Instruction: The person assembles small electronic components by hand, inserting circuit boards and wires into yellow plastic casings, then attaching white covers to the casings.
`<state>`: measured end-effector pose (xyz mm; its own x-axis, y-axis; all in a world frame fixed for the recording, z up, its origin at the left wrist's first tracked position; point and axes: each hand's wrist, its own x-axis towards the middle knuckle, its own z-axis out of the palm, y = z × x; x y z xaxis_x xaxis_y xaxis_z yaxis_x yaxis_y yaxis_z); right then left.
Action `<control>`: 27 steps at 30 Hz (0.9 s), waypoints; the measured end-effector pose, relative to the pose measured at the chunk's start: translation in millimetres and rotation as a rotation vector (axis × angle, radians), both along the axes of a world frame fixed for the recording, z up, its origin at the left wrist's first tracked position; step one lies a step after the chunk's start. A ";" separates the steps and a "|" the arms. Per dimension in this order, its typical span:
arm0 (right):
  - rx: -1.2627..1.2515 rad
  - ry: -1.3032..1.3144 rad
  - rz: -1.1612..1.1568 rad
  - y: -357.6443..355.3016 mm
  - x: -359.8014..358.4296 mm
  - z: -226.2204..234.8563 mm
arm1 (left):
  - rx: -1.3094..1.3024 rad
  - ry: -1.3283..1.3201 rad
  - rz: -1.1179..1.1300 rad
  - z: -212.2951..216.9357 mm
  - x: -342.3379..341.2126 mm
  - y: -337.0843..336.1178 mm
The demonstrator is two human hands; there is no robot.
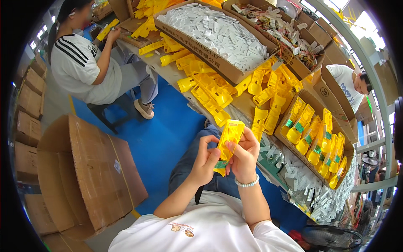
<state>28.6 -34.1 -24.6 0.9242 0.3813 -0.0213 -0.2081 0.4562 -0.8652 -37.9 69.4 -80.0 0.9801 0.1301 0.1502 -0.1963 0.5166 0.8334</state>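
Note:
Both my hands hold one yellow plastic housing (pixel 230 133) above my lap, just off the table edge. A green circuit board (pixel 221 164) shows at its near end, and a thin dark wire runs along its inside. My left hand (pixel 204 161) grips the near left side with bent fingers. My right hand (pixel 245 156), with a beaded bracelet at the wrist, is closed round the right side, its thumb pressing into the hollow. Loose yellow housings (pixel 210 94) lie heaped on the table just beyond.
A carton of small white parts (pixel 210 31) stands on the table, beside a carton of wired parts (pixel 289 38). At right, a box (pixel 282 131) holds several yellow housings with green boards. A large open carton (pixel 103 168) stands left. Two other people (pixel 84 63) are nearby.

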 end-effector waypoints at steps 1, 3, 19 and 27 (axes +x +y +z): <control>-0.009 0.000 -0.001 3.2 4.3 0.6 | -0.019 -0.037 0.019 1.4 2.2 3.4; -0.071 -0.040 0.158 9.6 16.2 1.8 | -0.005 -0.080 0.071 7.8 6.8 14.6; 0.098 -0.425 0.301 52.5 29.0 18.5 | 0.270 -0.388 0.326 10.4 10.0 54.3; 0.038 -0.195 0.486 39.9 29.7 31.2 | -0.056 -0.417 0.252 18.3 14.0 53.1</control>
